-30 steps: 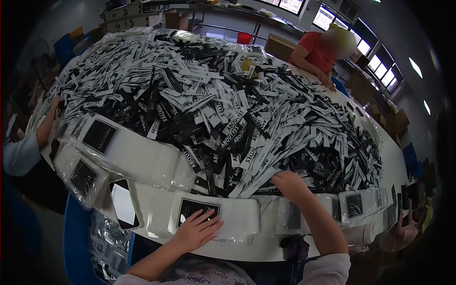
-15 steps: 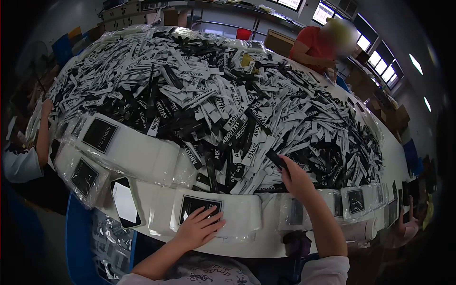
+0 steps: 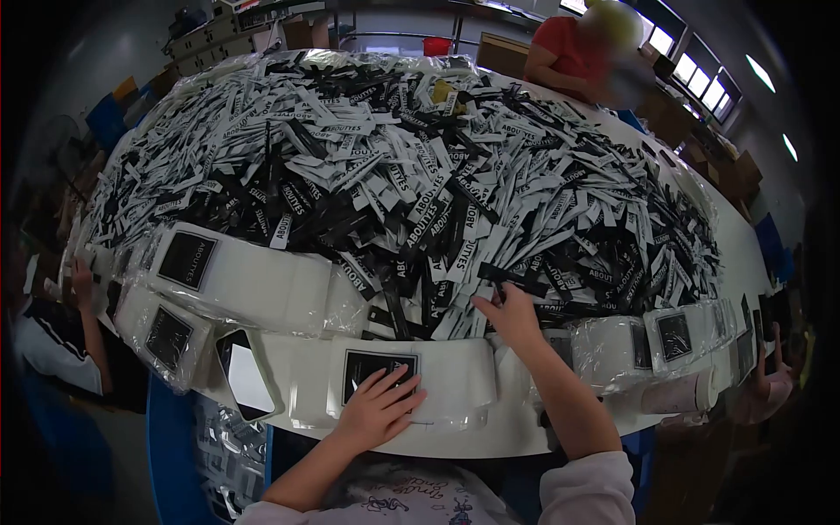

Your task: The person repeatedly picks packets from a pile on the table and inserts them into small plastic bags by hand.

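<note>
My left hand (image 3: 381, 409) lies flat with its fingers spread on a stack of clear plastic bags (image 3: 455, 376), partly over the black label (image 3: 374, 367) at its left end. My right hand (image 3: 512, 317) is at the near edge of a large pile of black and white printed strips (image 3: 420, 188). Its thumb and fingers are closed on a black strip (image 3: 516, 278) that lies across the pile's front. More bag stacks with black labels lie to the left (image 3: 254, 280) and right (image 3: 612, 354).
A phone-like device (image 3: 246, 374) with a white screen lies left of my left hand. Below the table edge is a blue bin (image 3: 166, 446) with clear packets. A person in red (image 3: 569, 52) is across the table, another person's arm (image 3: 93, 346) at the left, another person (image 3: 766, 394) at the right.
My right hand has risen from the white strips and closed on a black strip, then shifted slightly left. My left hand stays on the bags. The view has shifted a little.
</note>
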Demonstrator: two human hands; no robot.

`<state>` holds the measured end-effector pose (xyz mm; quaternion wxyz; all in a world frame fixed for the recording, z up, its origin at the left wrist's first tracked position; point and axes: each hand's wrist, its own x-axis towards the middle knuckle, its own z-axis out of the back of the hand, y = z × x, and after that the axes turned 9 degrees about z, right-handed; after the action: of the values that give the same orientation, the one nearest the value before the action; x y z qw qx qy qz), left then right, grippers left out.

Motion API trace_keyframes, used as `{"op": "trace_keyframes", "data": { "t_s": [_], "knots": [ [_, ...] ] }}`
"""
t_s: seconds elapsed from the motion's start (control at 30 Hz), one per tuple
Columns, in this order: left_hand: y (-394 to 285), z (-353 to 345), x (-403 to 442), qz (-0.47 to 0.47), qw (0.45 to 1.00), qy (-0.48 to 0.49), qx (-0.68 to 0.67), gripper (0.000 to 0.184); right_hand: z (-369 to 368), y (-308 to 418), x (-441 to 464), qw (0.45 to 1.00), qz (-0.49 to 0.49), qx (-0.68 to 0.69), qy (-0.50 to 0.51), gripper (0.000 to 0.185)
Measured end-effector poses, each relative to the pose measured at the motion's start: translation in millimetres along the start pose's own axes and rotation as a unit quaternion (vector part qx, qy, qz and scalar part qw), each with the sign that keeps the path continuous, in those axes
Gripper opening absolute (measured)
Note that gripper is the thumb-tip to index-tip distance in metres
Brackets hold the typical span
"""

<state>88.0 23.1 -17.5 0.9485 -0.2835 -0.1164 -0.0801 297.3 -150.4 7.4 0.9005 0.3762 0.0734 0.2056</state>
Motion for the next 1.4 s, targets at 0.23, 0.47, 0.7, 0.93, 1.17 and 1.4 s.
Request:
{"op": "trace_keyframes", "data": {
  "t_s": [0.23, 0.47, 0.7, 0.93, 1.17, 1.4],
  "knots": [
    [8.3, -1.7, -7.4, -0.015, 0.995, -0.051, -0.080, 0.042, 39.5, 47.8, -61.5, 0.896, 0.330, 0.069, -0.289, 0.011],
    [-8.2, 4.4, -7.1, 0.032, 0.982, -0.150, -0.106, 0.038, -42.2, -34.9, -182.8, 0.921, 0.128, 0.135, -0.341, 0.022],
    [-43.3, 16.7, -4.1, 0.089, 0.987, -0.105, -0.083, 0.026, -53.0, -45.8, -187.3, 0.916, 0.062, 0.251, -0.307, 0.017],
    [-61.5, -9.3, -13.9, 0.025, 0.994, -0.076, -0.079, 0.022, -41.2, 14.1, -172.0, 0.925, -0.037, 0.348, -0.150, 0.029],
    [-54.9, 13.2, -18.2, 0.052, 0.996, -0.074, -0.005, 0.100, -26.4, 63.5, -177.6, 0.956, -0.007, 0.276, 0.096, 0.024],
    [-46.7, 12.2, -23.3, -0.019, 0.968, 0.027, -0.247, 0.084, -24.9, 56.0, -188.8, 0.960, 0.139, 0.219, 0.110, 0.019]
  ]
}}
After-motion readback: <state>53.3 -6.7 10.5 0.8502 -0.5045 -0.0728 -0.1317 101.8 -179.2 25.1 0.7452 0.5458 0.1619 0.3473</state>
